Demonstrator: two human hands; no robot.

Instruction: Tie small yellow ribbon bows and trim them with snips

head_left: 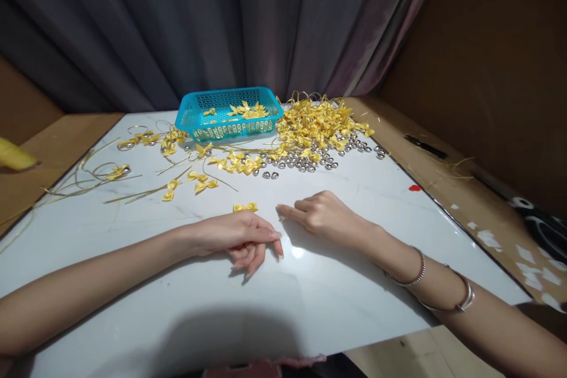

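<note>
My left hand point(250, 239) is low over the white board, thumb and index finger pressed together and the other fingers loosely curled; anything in the pinch is too small to make out. To its right is my right hand point(321, 215), its index finger pointing left and the rest folded under. A tiny gold-coloured bit point(282, 219) shows by its fingertips, too small to name. The two hands are apart. Just behind my left hand lies a single yellow bow point(245, 207). More loose yellow bows point(206, 185) lie farther back, beside thin gold cords point(144, 192).
A blue basket point(206, 134) with yellow bows stands at the back. Right of it are a heap of yellow bows point(314, 121) and silver beads point(305, 159). Black scissors point(547, 230), paper scraps point(489, 240) and a black tool point(426, 146) lie along the right side.
</note>
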